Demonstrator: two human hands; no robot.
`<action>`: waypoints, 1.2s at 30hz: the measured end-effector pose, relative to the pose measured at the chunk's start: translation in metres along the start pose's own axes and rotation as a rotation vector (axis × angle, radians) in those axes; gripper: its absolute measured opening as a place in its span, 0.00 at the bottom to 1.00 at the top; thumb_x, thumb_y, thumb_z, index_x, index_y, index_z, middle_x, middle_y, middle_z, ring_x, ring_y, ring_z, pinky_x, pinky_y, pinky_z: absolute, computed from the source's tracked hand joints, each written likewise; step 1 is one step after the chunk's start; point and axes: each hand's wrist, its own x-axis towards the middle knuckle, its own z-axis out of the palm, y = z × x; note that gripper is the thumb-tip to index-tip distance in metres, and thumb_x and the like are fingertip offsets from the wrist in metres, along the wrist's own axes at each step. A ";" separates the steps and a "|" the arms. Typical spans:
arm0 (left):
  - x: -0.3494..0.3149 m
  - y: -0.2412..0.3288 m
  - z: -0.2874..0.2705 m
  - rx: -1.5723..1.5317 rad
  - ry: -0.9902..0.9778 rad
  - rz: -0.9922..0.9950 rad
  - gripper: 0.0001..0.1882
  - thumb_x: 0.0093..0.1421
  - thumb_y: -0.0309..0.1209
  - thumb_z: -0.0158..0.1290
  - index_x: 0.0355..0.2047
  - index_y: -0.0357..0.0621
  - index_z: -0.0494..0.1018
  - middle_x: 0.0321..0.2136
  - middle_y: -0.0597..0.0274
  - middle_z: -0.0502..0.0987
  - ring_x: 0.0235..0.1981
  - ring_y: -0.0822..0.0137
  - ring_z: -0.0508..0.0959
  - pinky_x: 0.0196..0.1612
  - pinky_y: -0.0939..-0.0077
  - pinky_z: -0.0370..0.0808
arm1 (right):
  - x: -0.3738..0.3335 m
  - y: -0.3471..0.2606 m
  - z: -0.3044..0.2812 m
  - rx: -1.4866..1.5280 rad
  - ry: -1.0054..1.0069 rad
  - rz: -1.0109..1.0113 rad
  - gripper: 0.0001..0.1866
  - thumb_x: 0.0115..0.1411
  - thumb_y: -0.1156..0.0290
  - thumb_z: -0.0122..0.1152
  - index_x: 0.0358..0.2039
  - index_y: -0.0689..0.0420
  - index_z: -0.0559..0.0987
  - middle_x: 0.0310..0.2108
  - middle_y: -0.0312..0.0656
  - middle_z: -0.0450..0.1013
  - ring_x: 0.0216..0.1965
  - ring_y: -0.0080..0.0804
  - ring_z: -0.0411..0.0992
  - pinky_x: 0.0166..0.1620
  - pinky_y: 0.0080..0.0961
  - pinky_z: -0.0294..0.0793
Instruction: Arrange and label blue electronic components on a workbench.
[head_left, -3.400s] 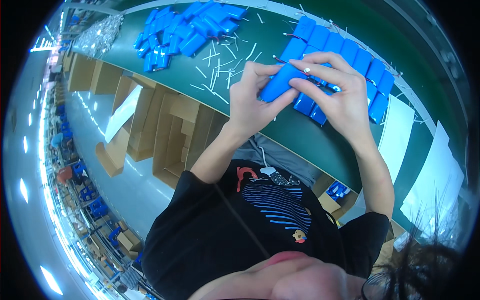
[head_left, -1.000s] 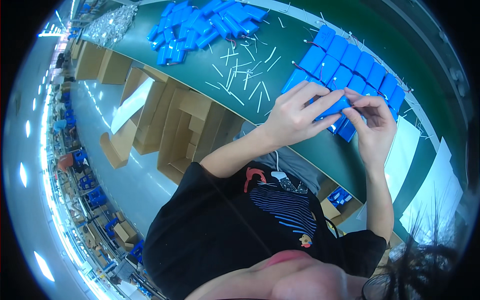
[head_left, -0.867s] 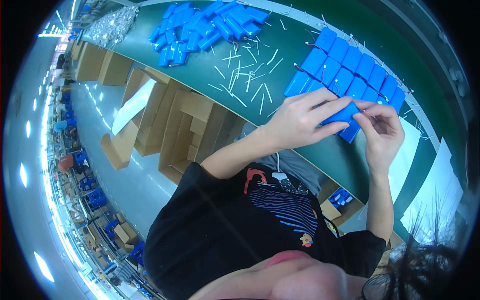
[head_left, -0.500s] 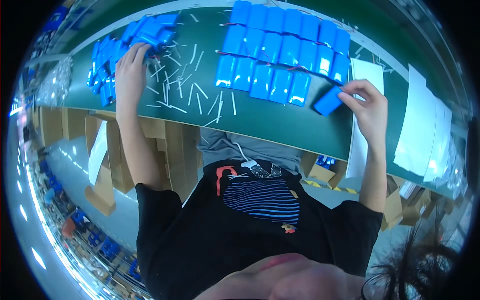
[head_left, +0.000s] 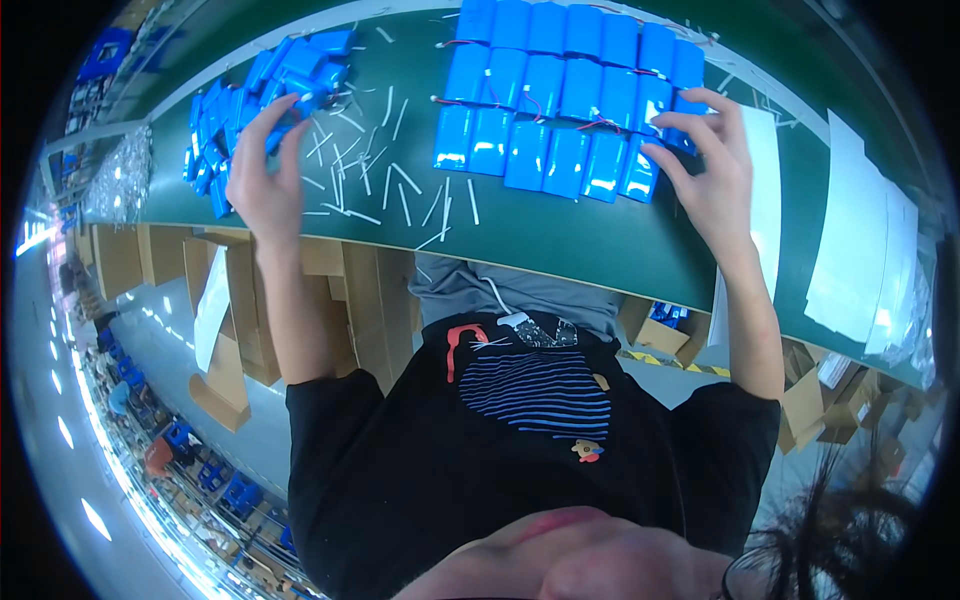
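My left hand (head_left: 266,180) is at the near right side of a loose pile of blue battery packs (head_left: 240,103). Its thumb and index finger are apart, with blue packs showing behind the gap; no pack is plainly gripped. At the right end of the nearest row, my right hand (head_left: 712,165) hovers with thumb and fingers spread. Close to its thumb lies the end battery pack (head_left: 638,172) of that row. The rows of blue battery packs (head_left: 545,85) lie side by side, thin wires with small white plugs running between them.
Thin white strips (head_left: 403,205) lie scattered on the green table (head_left: 560,240). White sheets (head_left: 865,240) lie at the right, with clear plastic wrap beside them. More clear plastic (head_left: 122,180) is at the left end. Cardboard boxes (head_left: 375,310) stand below the table's near edge.
The pack from my right hand now lies at the nearest row's right end, and those fingers have spread. My left hand has drawn slightly nearer me, its thumb and index finger now apart.
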 end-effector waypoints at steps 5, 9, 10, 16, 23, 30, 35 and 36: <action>0.001 0.099 0.007 -0.513 -0.083 0.092 0.21 0.49 0.21 0.74 0.44 0.38 0.83 0.42 0.57 0.87 0.35 0.66 0.85 0.42 0.76 0.81 | 0.000 -0.053 -0.014 0.203 -0.059 -0.062 0.19 0.55 0.65 0.80 0.46 0.56 0.85 0.48 0.40 0.78 0.44 0.32 0.76 0.46 0.27 0.78; -0.020 0.143 0.031 -0.799 0.006 0.011 0.21 0.49 0.28 0.76 0.43 0.40 0.82 0.37 0.64 0.87 0.33 0.70 0.84 0.36 0.81 0.81 | 0.002 -0.092 0.006 0.467 -0.168 0.042 0.18 0.56 0.72 0.77 0.48 0.58 0.85 0.50 0.43 0.79 0.43 0.35 0.76 0.48 0.28 0.75; -0.027 0.148 0.039 -0.818 -0.003 -0.010 0.21 0.49 0.28 0.75 0.43 0.39 0.81 0.37 0.64 0.86 0.33 0.70 0.84 0.36 0.81 0.81 | 0.000 -0.089 0.015 0.468 -0.137 -0.034 0.16 0.57 0.74 0.76 0.46 0.59 0.85 0.48 0.43 0.80 0.43 0.35 0.76 0.48 0.28 0.75; -0.008 0.121 0.023 -0.527 -0.297 0.291 0.15 0.55 0.25 0.70 0.43 0.43 0.83 0.37 0.64 0.86 0.33 0.68 0.84 0.35 0.80 0.81 | -0.026 -0.058 0.000 0.577 -0.024 0.092 0.10 0.57 0.80 0.73 0.39 0.63 0.85 0.44 0.43 0.81 0.44 0.31 0.76 0.49 0.26 0.77; 0.018 -0.036 0.020 0.079 -0.330 0.167 0.26 0.60 0.16 0.57 0.57 0.50 0.79 0.57 0.66 0.80 0.56 0.58 0.80 0.60 0.67 0.77 | -0.036 -0.004 -0.033 0.397 -0.026 0.574 0.08 0.63 0.74 0.71 0.38 0.66 0.84 0.40 0.43 0.81 0.37 0.30 0.76 0.44 0.21 0.77; 0.016 -0.086 0.041 0.285 -0.366 0.220 0.29 0.59 0.18 0.57 0.60 0.52 0.77 0.59 0.68 0.80 0.63 0.58 0.76 0.64 0.64 0.74 | -0.024 0.015 -0.007 0.078 0.047 0.280 0.11 0.63 0.68 0.73 0.39 0.63 0.87 0.40 0.39 0.78 0.34 0.26 0.73 0.37 0.19 0.74; 0.033 -0.109 0.060 0.224 -0.285 0.268 0.26 0.63 0.24 0.58 0.63 0.53 0.75 0.63 0.68 0.76 0.64 0.58 0.74 0.66 0.63 0.72 | -0.025 0.017 -0.008 -0.029 0.072 0.327 0.13 0.66 0.65 0.70 0.48 0.56 0.85 0.38 0.38 0.76 0.39 0.27 0.73 0.41 0.21 0.74; 0.034 -0.107 0.065 0.230 -0.285 0.320 0.25 0.65 0.26 0.57 0.62 0.53 0.75 0.63 0.67 0.76 0.63 0.57 0.75 0.65 0.63 0.72 | -0.025 0.016 -0.011 -0.002 0.068 0.393 0.13 0.68 0.66 0.68 0.50 0.54 0.85 0.40 0.38 0.77 0.39 0.28 0.73 0.43 0.22 0.74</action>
